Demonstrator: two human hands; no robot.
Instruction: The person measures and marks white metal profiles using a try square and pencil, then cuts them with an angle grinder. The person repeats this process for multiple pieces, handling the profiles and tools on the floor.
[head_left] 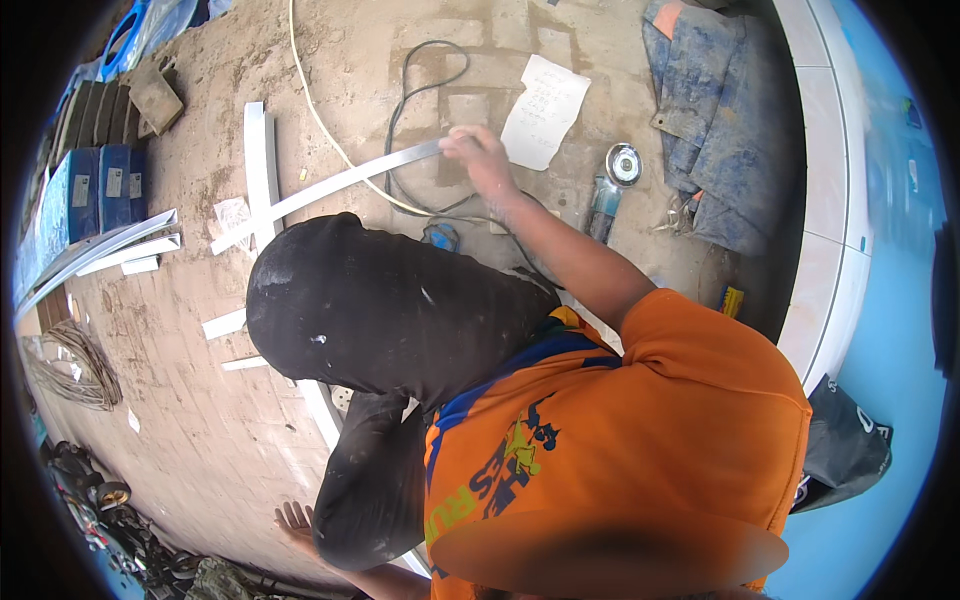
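- Right hand [477, 158]: fingers grasp end of strip [342, 183].
- Left hand [296, 525]: fingers released, spread beside knee [368, 530].
- Grinder [604, 207]: on floor [200, 420], toward tiled edge [822, 150].

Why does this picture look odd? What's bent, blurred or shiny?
In the head view, fisheye distortion bows the tiled ledge near the picture's edge; the right hand looks slightly blurred, an oval patch is smeared, and the disc glints.

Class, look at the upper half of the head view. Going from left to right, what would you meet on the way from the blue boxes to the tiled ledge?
Blue boxes → white strip in the hand → right hand → torn paper sheet → angle grinder → dark blue cloth → tiled ledge
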